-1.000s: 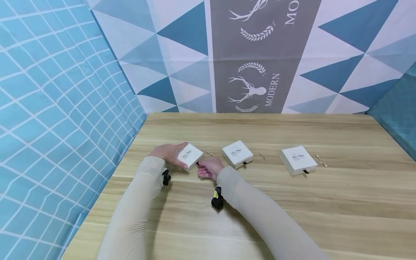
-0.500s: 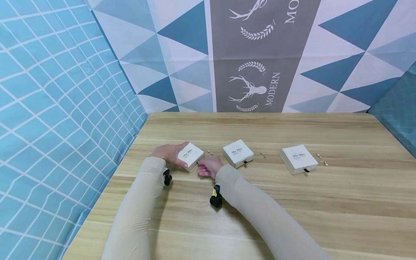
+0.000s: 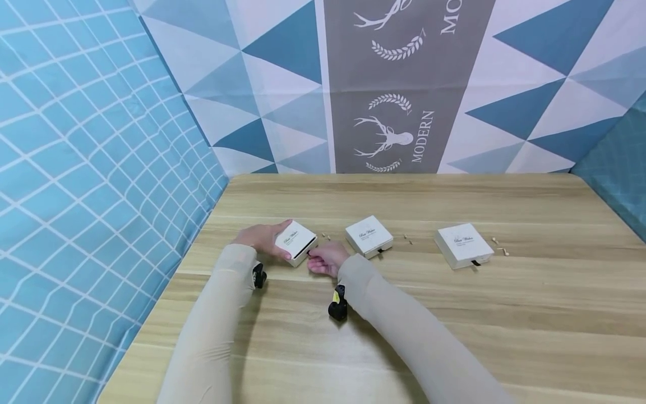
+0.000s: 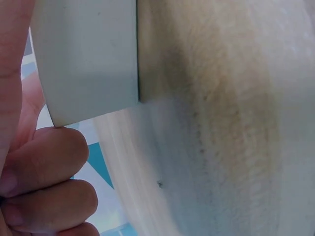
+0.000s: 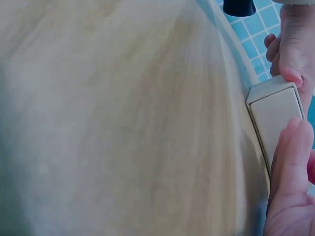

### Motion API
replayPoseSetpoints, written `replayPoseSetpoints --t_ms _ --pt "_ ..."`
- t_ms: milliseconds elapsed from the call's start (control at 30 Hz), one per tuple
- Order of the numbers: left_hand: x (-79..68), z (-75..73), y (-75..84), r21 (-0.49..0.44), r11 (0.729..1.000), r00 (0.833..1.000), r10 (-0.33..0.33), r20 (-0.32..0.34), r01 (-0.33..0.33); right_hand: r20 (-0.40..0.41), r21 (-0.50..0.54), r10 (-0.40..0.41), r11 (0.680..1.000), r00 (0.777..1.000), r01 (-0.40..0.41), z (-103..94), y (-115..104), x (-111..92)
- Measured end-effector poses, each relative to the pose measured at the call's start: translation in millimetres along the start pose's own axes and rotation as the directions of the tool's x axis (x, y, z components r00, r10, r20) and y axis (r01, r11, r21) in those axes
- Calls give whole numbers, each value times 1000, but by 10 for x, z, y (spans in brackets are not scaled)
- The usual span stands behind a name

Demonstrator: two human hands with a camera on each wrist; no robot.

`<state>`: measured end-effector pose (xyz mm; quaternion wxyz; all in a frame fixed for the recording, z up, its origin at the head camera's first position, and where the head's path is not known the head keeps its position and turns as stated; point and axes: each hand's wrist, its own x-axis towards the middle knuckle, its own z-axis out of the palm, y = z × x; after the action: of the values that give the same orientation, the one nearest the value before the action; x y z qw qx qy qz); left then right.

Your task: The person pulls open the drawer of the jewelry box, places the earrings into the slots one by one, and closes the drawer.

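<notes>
A small white drawer-style gift box with dark lettering on its lid sits at the left of the table. My left hand grips it from the left, thumb on the near side. In the left wrist view, curled fingers lie by the corner of the box's plain side. At the box's right front face, my right hand pinches the black ribbon tab. A dark gap shows along that face, where the drawer stands slightly out of its sleeve. The right wrist view shows the drawer front beside my fingertips.
Two similar boxes, a middle one and a right one, each show a black tab. Tiny pale pieces lie beside the gripped box. More small pieces lie right of the other boxes. Patterned cloth hangs behind the wooden table.
The drawer of the left box has slid slightly out toward my right hand, opening a dark gap under the lid edge. My left hand stays in place on the box.
</notes>
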<state>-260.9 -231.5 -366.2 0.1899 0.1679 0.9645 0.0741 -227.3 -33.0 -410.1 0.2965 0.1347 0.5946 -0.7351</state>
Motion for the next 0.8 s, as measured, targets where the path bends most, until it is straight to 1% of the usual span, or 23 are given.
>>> replayPoseSetpoints --t_ms 100,233,300,433,633,800 --pt "0 -10 14 5 1000 1000 -2 14 2 6 -18 25 1000 1000 -25 -15 -25 -9" --pt "9 -30 32 40 999 999 -32 27 31 36 -47 51 998 998 -50 -36 -36 -8" --pt "15 -48 41 62 997 999 -47 26 46 55 -54 56 997 997 -53 -50 -37 -5" --pt "23 -78 53 94 994 998 -55 30 52 72 -63 60 997 996 -55 -76 -40 -14" --pt "0 -114 67 108 992 996 -71 45 66 98 -53 82 996 992 -77 -70 -29 -22" --pt "-12 -132 61 111 992 996 -69 59 62 100 -58 82 995 992 -76 -56 -25 -31"
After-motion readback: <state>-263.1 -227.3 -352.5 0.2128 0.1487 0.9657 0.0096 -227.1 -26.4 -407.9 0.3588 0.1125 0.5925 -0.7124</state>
